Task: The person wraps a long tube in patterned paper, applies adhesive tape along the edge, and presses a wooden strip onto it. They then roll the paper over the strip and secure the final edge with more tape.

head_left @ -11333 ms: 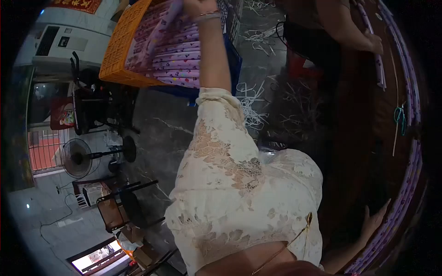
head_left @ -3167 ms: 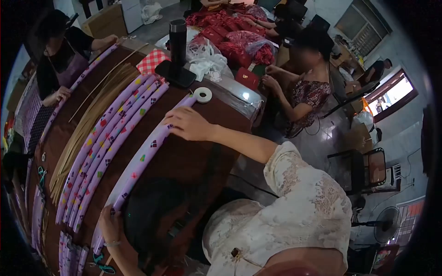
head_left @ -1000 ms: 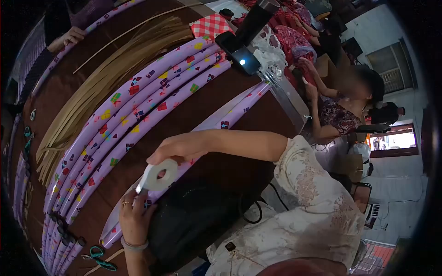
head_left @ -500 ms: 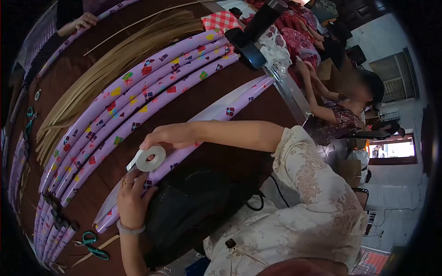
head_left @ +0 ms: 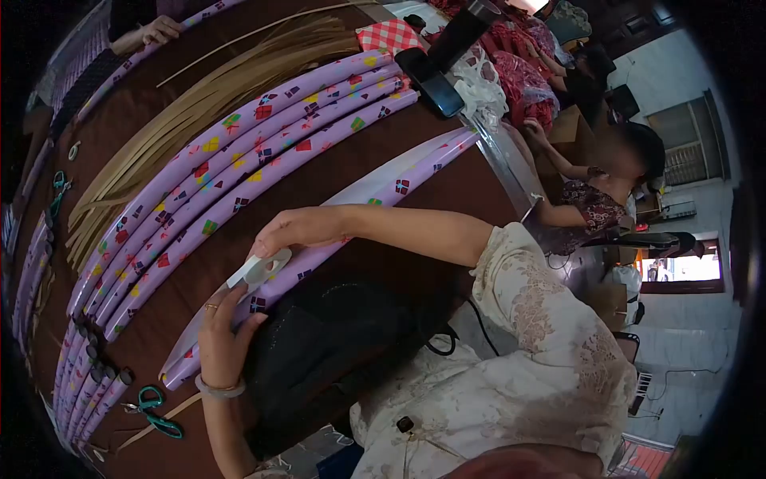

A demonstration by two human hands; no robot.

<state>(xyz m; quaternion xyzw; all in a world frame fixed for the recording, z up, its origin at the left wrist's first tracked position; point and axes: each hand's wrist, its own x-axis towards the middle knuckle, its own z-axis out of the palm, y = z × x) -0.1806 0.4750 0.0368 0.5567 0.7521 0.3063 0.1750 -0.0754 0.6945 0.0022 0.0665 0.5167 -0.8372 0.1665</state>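
Note:
A lilac wrapping-paper roll (head_left: 387, 190) with printed gift boxes lies slantwise in front of me, a pale loose edge along its far side. My right hand (head_left: 291, 231) is closed on a white roll of tape (head_left: 267, 267), held just over the paper. My left hand (head_left: 225, 335), with a ring and a bracelet, straddles the lower part of the paper roll. Its thumb lies on the near side, and its fingertips meet the white tape end by the tape roll. Part of the paper is hidden beneath this hand.
Several finished lilac rolls (head_left: 211, 152) lie beyond, beside brown strips (head_left: 159, 168). Green-handled scissors (head_left: 152, 411) lie lower left. A black bag (head_left: 319, 343) sits close to me. Phone (head_left: 439, 94), dark bottle (head_left: 471, 28) and checked cloth (head_left: 389, 36) stand at the back. Co-workers sit around.
The tape roll has turned from face-on to tilted in my right hand. My left hand has shifted slightly up along the paper roll. The view has moved a little.

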